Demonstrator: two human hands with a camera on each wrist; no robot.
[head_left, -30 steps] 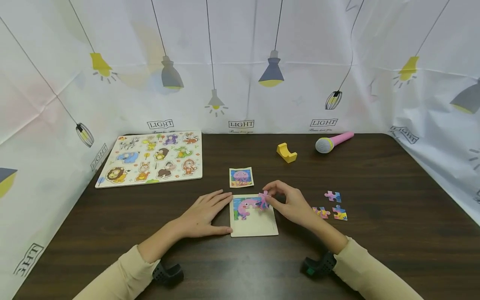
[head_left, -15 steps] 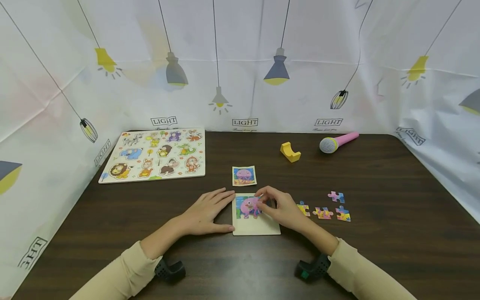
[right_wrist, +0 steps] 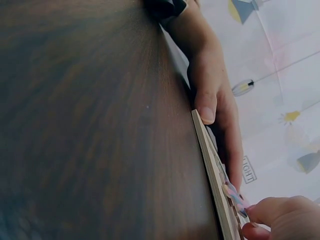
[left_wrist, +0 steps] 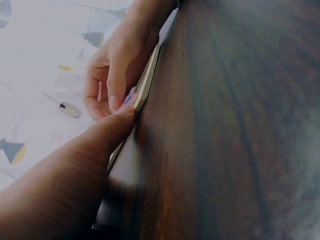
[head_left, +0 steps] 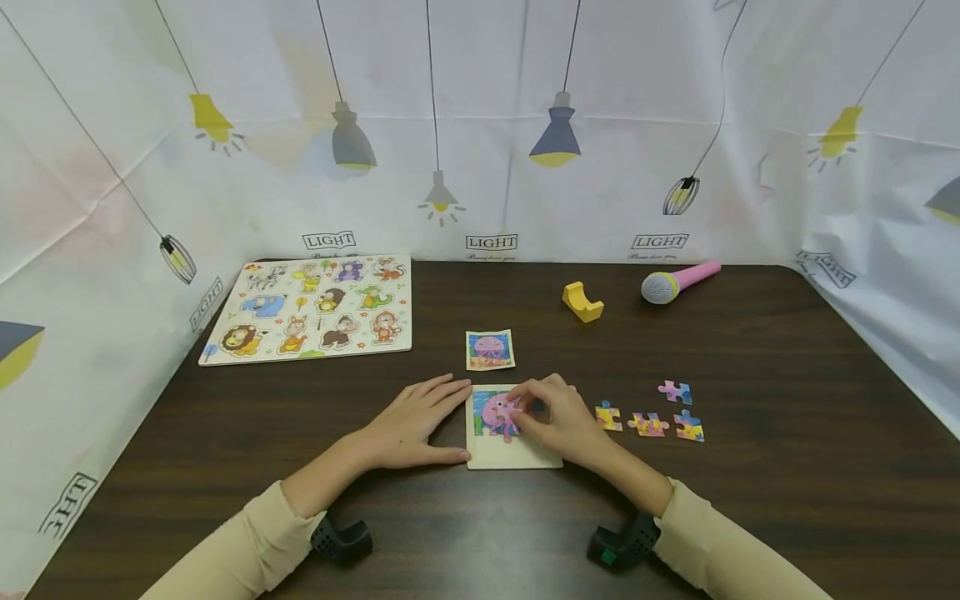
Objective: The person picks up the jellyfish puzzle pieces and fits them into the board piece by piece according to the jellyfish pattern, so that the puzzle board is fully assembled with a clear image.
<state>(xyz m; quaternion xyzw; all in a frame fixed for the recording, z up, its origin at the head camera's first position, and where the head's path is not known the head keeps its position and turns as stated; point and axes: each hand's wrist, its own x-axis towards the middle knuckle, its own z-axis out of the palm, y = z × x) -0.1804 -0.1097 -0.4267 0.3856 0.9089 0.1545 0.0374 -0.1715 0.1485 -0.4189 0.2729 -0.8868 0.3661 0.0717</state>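
A pale square puzzle board (head_left: 491, 454) lies on the dark table, with joined jigsaw pieces of a pink octopus (head_left: 495, 406) along its upper left. My right hand (head_left: 555, 421) is over the board's right half and pinches a pink and blue jigsaw piece (right_wrist: 236, 196) between thumb and finger, right at the joined pieces. The fingers partly hide that piece. My left hand (head_left: 412, 425) rests on the table with spread, fairly straight fingers, its fingertips and thumb at the board's left edge. In the left wrist view the thumb (left_wrist: 117, 122) touches the board's edge.
Several loose jigsaw pieces (head_left: 648, 425) lie right of my right hand. A small octopus picture card (head_left: 490, 350) sits beyond the board. Farther back are an animal puzzle board (head_left: 307, 308), a yellow curved block (head_left: 582, 303) and a pink toy microphone (head_left: 681, 282).
My right hand has carried the jigsaw piece left and down from the board's upper right corner to the joined pieces. The left hand stays at the board's edge. The head view has shifted slightly.
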